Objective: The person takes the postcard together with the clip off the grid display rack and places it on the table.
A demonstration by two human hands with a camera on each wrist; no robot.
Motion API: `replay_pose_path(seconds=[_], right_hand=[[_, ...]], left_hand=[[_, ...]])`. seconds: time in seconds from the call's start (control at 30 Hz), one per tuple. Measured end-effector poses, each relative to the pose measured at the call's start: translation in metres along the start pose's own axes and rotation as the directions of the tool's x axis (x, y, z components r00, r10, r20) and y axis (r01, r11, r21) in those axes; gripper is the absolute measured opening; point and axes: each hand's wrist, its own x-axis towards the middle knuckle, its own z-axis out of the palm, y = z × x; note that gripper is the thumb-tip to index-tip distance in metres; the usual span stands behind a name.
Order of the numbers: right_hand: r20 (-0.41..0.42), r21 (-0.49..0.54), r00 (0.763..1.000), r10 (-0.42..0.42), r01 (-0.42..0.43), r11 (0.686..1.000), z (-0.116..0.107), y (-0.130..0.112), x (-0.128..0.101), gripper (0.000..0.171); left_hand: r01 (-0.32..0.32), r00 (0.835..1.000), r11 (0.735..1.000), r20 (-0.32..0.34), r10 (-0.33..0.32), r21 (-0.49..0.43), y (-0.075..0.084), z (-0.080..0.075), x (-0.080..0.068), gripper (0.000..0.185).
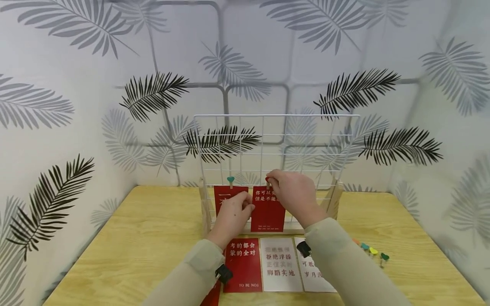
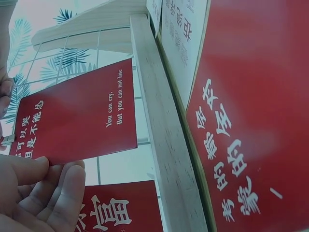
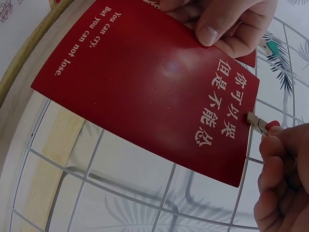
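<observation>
Left hand [image 1: 232, 214] holds the red card [image 1: 268, 208] against the wire grid [image 1: 306, 140]; right hand [image 1: 292, 191] pinches a clip [image 3: 260, 123].

Walls [image 1: 76, 106]: you face pale panels printed with grey and black palm fronds, on three sides | counter [image 1: 134, 238]: light wood grain under you | light: soft, even, no hard shadows.

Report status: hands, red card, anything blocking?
Left hand holds red card by its edge. Right hand pinches clip at card's top on wire grid. Nothing blocking.
</observation>
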Motion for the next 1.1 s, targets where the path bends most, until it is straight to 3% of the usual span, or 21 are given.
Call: replay_pose_path(seconds=[0.23, 0.7, 1.1], right_hand=[[0.004, 0.011, 1.0, -0.001, 0.001, 1.0, -0.003, -0.0002, 0.0003, 0.013], [0.038, 0.052, 0.999, -0.014, 0.012, 0.999, -0.0046, -0.0009, -0.0015, 0.009], [0.009, 0.064, 0.999, -0.034, 0.033, 0.997, -0.0016, 0.0039, 0.0006, 0.007]], left_hand=[[0.011, 1.0, 0.999, 0.007, -0.011, -0.037, -0.0017, 0.0013, 0.0011, 0.007], [-0.02, 1.0, 1.0, 0.017, 0.021, -0.004, -0.0028, -0.0002, -0.0008, 0.006], [-0.013, 0.999, 0.999, 0.044, 0.015, -0.029, -0.0029, -0.0032, 0.0012, 0.008]])
